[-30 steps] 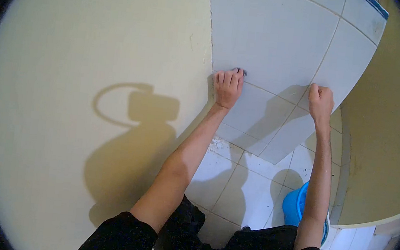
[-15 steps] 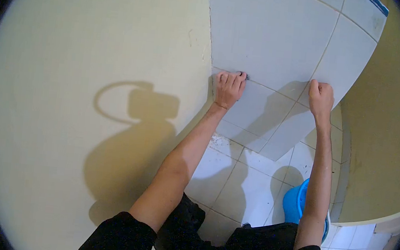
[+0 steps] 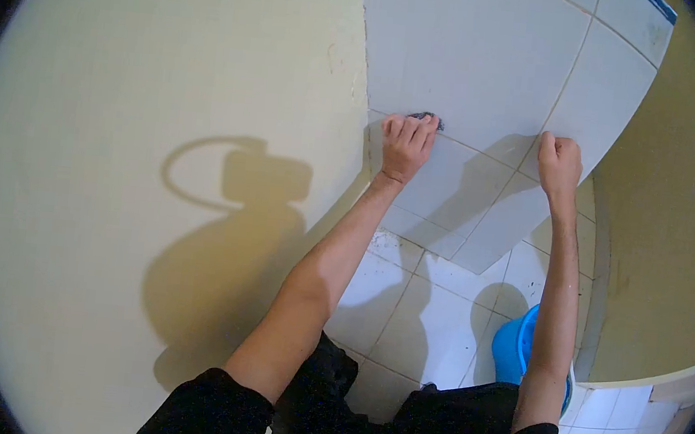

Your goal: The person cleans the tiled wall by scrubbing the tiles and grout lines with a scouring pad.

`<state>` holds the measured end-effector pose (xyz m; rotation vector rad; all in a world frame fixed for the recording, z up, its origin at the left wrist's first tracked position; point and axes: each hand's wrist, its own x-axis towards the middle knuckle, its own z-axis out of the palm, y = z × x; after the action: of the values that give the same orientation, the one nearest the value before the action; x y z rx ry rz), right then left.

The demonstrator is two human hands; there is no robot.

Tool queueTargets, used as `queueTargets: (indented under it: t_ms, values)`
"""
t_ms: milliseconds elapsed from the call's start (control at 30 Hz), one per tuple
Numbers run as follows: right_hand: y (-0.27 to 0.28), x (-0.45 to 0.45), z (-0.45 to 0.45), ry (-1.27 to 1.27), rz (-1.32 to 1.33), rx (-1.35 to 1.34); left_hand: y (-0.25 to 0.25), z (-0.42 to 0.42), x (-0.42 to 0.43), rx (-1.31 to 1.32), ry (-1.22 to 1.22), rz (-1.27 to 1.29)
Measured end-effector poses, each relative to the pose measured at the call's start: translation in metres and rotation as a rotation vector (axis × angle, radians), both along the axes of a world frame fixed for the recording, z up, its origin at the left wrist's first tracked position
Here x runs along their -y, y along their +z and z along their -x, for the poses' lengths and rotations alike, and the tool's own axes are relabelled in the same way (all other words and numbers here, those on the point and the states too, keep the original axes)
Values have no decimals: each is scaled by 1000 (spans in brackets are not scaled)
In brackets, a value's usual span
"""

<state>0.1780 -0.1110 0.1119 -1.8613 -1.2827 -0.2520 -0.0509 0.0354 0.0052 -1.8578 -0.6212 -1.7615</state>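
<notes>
On the white tiled wall (image 3: 472, 53), my left hand (image 3: 407, 147) presses a dark grey scouring pad (image 3: 429, 119) against the horizontal grout line near the corner. Most of the pad is under my fingers; its upper and right edges show. My right hand (image 3: 560, 160) is closed in a fist and rests against the tiles by the vertical grout line, close to the wall's right edge. No object sticks out of this fist.
A plain yellow wall (image 3: 129, 54) meets the tiles at the left. On the tiled floor (image 3: 388, 321) a blue bucket (image 3: 509, 350) stands below my right forearm. White crumbs (image 3: 387, 241) lie at the foot of the wall.
My left hand has slid a little to the right along the grout line with the scouring pad, and more of the pad shows. My right fist has stayed nearly in place.
</notes>
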Motion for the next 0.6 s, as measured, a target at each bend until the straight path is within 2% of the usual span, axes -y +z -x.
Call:
queueTargets:
  t_ms: [100, 200, 300, 467, 600]
  values:
    - [0, -1, 0, -3, -12, -12, 13, -3, -1, -46, -7, -21]
    - [-3, 0, -1, 1, -29, 2, 48, -11, 7, -17, -36, -63]
    - [-2, 0, 0, 13, -31, 7, 44, -15, 8, -1, -73, -38]
    - [-5, -3, -3, 11, -31, -14, -17, -6, 7, -98, -43, -32]
    - [-5, -2, -1, 15, -41, -1, 5, -7, 3, -160, -40, -101]
